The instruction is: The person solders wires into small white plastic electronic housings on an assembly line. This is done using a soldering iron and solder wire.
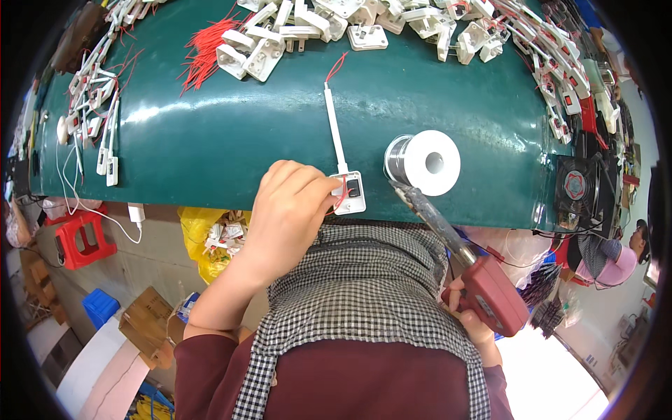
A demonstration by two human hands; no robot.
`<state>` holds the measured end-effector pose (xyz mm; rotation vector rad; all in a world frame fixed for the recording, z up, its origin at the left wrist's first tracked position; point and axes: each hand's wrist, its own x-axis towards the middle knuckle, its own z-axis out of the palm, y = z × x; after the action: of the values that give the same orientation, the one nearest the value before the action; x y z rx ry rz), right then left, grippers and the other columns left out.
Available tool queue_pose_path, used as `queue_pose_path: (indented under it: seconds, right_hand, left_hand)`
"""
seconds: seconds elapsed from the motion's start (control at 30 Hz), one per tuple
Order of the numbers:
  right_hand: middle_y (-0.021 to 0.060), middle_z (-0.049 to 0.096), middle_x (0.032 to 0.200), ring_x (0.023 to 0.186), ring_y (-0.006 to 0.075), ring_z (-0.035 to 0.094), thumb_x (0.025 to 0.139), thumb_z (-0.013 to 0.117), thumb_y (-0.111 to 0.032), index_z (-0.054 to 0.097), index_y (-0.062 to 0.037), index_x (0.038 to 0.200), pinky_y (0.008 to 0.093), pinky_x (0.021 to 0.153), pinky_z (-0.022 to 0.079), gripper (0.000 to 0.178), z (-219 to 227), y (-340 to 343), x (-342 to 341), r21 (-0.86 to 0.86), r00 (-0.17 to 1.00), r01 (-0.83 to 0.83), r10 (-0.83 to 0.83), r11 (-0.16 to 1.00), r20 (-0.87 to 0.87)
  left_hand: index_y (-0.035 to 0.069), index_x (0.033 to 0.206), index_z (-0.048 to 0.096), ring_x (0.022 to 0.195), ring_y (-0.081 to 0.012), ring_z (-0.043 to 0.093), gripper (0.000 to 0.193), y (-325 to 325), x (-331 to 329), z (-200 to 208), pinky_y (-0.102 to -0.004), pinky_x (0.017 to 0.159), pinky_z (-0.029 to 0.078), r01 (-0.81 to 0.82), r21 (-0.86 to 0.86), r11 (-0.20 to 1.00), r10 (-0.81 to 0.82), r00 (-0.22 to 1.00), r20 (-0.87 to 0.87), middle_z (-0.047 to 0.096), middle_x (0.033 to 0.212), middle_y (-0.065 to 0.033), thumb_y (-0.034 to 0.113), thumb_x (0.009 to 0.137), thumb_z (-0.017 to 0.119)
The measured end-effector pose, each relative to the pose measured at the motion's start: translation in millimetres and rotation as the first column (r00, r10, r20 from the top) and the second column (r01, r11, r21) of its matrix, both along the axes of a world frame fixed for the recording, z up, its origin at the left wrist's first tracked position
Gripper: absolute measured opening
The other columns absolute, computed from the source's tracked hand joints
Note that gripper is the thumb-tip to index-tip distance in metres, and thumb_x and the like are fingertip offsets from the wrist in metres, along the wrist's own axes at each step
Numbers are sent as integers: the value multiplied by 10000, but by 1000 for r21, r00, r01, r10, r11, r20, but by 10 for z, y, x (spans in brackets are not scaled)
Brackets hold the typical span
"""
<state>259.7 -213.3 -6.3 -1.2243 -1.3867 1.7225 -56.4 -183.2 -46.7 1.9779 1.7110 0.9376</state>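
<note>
My left hand (290, 210) is closed in a pinch at the left side of a small open white plastic housing (357, 204) near the table's front edge. A red wire (344, 198) loops over the housing and runs to my fingertips. Inside the housing sits a black switch part (353, 187). A slim white stem (334, 129) extends from it toward the far side, ending in red wire. My right hand (472, 318) is wrapped round the grip of a dark red soldering gun (493, 297). Its barrel points up-left, with the tip close to a solder spool (449, 168).
White plug housings (266, 56) and a bundle of red wires (210, 49) lie along the green table's (231, 140) far side. Wired white pieces are heaped at left and right. A small fan (575, 185) stands at right. Below are a red stool (85, 240) and a yellow bag (196, 241).
</note>
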Motion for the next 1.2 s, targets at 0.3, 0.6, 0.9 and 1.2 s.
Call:
queue_pose_path:
  seconds: [0.3, 0.6, 0.9, 1.2]
  right_hand:
    - [102, 648, 815, 580, 99, 543, 745, 788, -267, 390, 112, 1313, 231, 528, 431, 791, -116, 20, -7, 150, 1000, -24, 22, 988, 10]
    - [133, 657, 950, 584, 81, 528, 722, 801, -268, 426, 131, 1275, 203, 528, 427, 779, -21, 76, -132, -207, 992, 76, -94, 975, -81]
    - [126, 650, 941, 601, 90, 536, 729, 792, -230, 394, 105, 1315, 205, 528, 428, 784, -96, 86, -107, -184, 987, 35, -63, 982, -146]
    - [117, 647, 926, 627, 93, 554, 705, 805, -220, 403, 103, 1308, 192, 545, 440, 794, -83, 97, -90, -260, 988, 46, -82, 964, -128]
  left_hand:
    - [48, 727, 559, 899, -261, 571, 146, 92, 117, -36, -362, 780, 426, -5, 17, 1000, 3, 994, 111, 632, 928, -62, -1, 662, 679]
    - [56, 749, 552, 905, -246, 581, 151, 101, 185, -111, -361, 836, 413, 12, -57, 998, -3, 988, 152, 665, 1025, -63, 3, 669, 668]
    - [72, 726, 547, 890, -206, 584, 146, 120, 197, -122, -362, 815, 400, -5, -9, 1000, 6, 991, 133, 667, 1002, -41, 25, 668, 672]
    - [83, 704, 551, 865, -202, 588, 149, 111, 242, -135, -370, 815, 395, -53, -19, 998, 55, 990, 130, 668, 971, -35, 31, 646, 679]
